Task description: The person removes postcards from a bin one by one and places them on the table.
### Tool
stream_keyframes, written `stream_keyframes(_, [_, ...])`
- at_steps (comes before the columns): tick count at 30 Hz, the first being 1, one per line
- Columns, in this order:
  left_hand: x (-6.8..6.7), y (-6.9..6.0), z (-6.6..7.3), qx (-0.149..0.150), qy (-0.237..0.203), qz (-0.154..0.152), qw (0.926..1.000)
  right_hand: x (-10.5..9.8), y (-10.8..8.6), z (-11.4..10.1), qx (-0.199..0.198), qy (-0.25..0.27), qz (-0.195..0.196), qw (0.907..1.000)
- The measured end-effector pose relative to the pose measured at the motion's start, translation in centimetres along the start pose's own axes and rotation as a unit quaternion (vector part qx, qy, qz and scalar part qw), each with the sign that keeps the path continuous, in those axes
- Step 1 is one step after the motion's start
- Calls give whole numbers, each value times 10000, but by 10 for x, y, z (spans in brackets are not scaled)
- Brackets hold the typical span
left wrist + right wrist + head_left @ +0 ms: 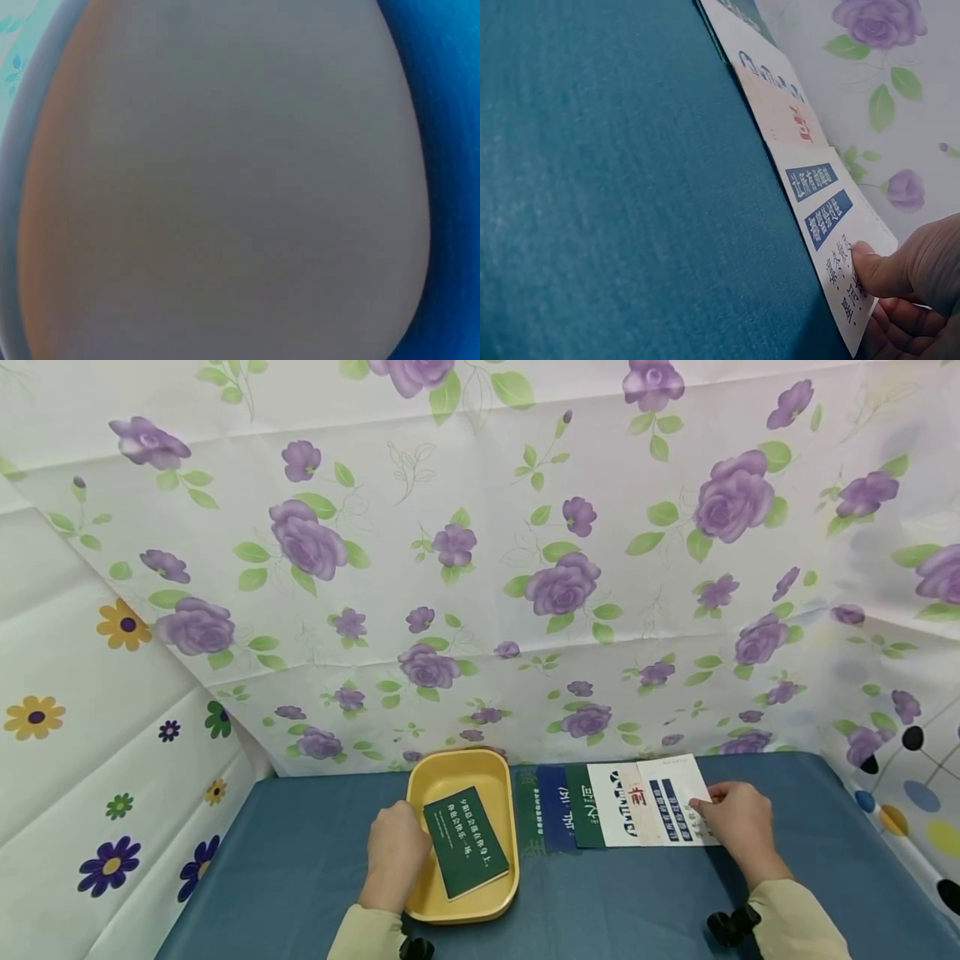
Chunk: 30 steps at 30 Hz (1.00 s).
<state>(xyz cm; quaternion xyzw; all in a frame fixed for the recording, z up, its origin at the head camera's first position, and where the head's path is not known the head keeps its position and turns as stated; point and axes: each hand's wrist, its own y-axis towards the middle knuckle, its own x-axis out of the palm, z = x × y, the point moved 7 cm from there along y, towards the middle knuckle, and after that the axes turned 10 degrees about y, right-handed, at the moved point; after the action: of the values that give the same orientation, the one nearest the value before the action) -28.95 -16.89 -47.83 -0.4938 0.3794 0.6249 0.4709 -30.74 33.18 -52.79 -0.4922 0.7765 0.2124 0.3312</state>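
A yellow tray (420, 906) holds a dark green booklet (465, 843) lying tilted inside it. My left hand (397, 853) is at the tray's left wall, fingers curled at the rim. To the tray's right runs an overlapping row of cards or booklets: green, blue (555, 810), dark green, and white ones. My right hand (738, 827) pinches the right edge of the rightmost white card (678, 802); the right wrist view shows the thumb of the hand (915, 292) on top of that card (829, 217) and fingers beneath. A blurred pale surface fills most of the left wrist view.
A blue cloth (600, 910) covers the table. Behind it hangs a white sheet with purple flowers (562, 585), and another flowered sheet (112, 760) stands at the left. Dark round wrist devices (733, 925) sit by the sleeves.
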Motion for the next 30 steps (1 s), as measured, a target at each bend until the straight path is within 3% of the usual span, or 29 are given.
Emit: stream_keyframes(30, [0, 0, 1, 61, 64, 94, 9999, 5, -1, 3, 28, -62, 167, 9998])
